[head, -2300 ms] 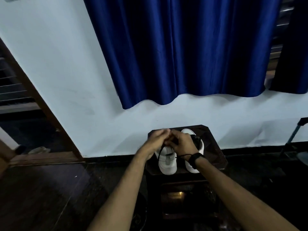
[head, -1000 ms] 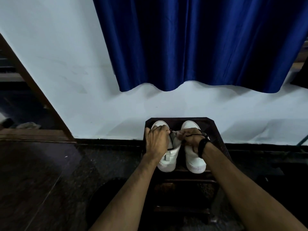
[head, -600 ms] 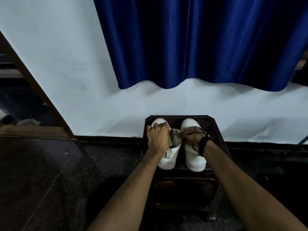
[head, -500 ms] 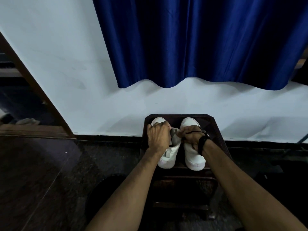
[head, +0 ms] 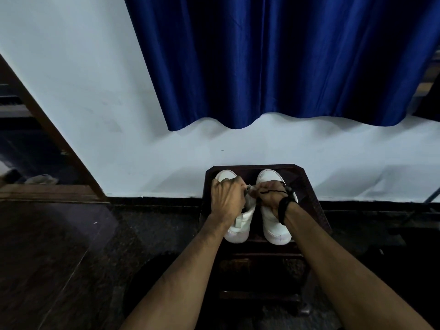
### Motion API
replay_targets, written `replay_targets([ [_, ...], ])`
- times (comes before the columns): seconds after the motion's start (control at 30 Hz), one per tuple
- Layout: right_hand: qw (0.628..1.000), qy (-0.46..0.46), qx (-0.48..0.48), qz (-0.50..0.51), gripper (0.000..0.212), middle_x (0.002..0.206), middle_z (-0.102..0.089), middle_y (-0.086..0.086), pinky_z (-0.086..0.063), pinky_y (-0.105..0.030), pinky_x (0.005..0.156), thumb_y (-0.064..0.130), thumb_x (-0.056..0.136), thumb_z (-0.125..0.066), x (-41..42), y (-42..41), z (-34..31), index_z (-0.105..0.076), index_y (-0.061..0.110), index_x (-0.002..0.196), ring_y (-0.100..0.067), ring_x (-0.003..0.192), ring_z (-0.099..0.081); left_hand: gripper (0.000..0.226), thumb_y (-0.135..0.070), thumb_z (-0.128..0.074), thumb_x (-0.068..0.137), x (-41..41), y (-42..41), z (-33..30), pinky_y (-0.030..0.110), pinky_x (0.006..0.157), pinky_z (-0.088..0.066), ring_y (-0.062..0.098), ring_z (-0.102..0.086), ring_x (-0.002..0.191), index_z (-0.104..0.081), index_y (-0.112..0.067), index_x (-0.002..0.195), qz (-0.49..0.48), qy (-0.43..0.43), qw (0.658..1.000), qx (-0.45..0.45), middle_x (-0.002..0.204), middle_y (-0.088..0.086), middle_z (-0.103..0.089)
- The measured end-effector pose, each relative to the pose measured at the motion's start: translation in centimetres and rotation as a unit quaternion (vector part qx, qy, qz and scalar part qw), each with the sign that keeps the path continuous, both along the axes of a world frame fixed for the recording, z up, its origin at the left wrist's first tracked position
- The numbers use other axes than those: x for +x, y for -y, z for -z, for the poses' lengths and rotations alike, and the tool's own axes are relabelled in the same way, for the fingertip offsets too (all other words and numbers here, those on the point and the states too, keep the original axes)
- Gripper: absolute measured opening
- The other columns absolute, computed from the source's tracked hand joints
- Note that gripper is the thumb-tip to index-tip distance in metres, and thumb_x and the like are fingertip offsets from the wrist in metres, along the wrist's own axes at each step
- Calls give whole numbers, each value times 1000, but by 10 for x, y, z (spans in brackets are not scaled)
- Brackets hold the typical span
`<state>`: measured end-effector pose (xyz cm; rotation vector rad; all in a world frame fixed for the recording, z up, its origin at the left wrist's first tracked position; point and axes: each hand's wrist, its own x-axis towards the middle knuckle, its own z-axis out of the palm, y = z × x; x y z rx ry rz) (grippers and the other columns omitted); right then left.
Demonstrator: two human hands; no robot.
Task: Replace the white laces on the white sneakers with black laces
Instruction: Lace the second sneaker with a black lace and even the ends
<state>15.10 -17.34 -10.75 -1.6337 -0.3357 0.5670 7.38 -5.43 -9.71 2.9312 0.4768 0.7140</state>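
Observation:
Two white sneakers stand side by side, toes away from me, on a small dark wooden stool [head: 309, 184]. My left hand [head: 227, 200] lies curled over the top of the left sneaker [head: 238, 231] and grips its upper near the tongue. My right hand [head: 270, 195] is curled above the right sneaker [head: 276, 229], fingertips meeting the left hand's over the left shoe. A thin black lace [head: 273, 192] runs across the back of my right hand; what the fingertips pinch is hidden. A black band circles my right wrist.
The stool stands against a white wall [head: 95, 103] with a dark skirting. A blue curtain [head: 273, 55] hangs above. A wooden door frame [head: 47, 129] slants at the left. The floor [head: 71, 258] is dark and glossy.
The shoes were set down flat on the stool and both hands lowered with them. Over the last second the hands have barely moved, staying together over the left sneaker.

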Motion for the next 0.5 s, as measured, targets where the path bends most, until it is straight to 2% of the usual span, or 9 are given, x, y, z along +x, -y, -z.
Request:
replay_targets([
  [0.07, 1000, 10, -6, 0, 12, 80, -69, -9, -49, -39, 96, 4, 83, -72, 0, 0, 1, -70, 13, 75, -25, 90, -63, 13, -31, -58, 88, 1, 2, -3, 39, 79, -37, 24, -66, 74, -66, -21, 85, 5, -12, 1000, 22, 72, 3, -70],
  [0.13, 1000, -19, 13, 2, 4, 85, -71, -14, -51, -39, 96, 6, 85, -71, -3, 0, -2, -72, 6, 81, -27, 92, -65, 13, -31, -58, 87, 1, 2, -4, 40, 78, -36, 24, -65, 72, -64, -21, 83, 6, -25, 999, 44, 70, 3, -69],
  [0.2, 995, -87, 40, 21, 19, 91, -72, -17, -55, -39, 91, 18, 90, -67, -4, 0, -6, -72, 0, 90, -25, 88, -68, 16, -32, -56, 87, -2, 0, -4, 39, 77, -36, 24, -65, 71, -63, -20, 79, -1, -29, 998, 54, 68, 3, -68],
  [0.27, 991, -127, 34, 31, 33, 89, -72, -13, -57, -31, 78, 28, 98, -55, -2, 3, -10, -70, -1, 95, -21, 80, -67, 19, -33, -53, 88, -5, -1, -3, 39, 75, -34, 23, -65, 69, -63, -21, 76, -8, -24, 998, 57, 66, 1, -67],
  [0.3, 991, -131, 28, 30, 34, 91, -71, -15, -57, -28, 75, 26, 99, -52, -1, 3, -10, -68, -3, 97, -20, 79, -66, 20, -32, -53, 88, -6, -2, -2, 39, 74, -33, 22, -64, 69, -63, -22, 75, -6, -20, 998, 56, 65, 0, -67],
  [0.4, 994, -108, 17, 25, 25, 108, -66, -27, -57, -27, 75, 4, 93, -59, -3, 2, -9, -64, -14, 109, -27, 85, -65, 20, -29, -54, 86, -8, -3, -1, 37, 70, -32, 21, -62, 64, -61, -22, 69, 11, -2, 999, 52, 63, -2, -66],
  [0.5, 996, -85, 0, 29, 15, 106, -66, -30, -57, -31, 77, -1, 89, -62, -8, 1, -10, -68, -10, 100, -33, 88, -66, 20, -27, -53, 84, -11, -4, 0, 36, 69, -33, 20, -62, 63, -62, -22, 68, 21, 19, 999, 46, 62, -3, -66],
])
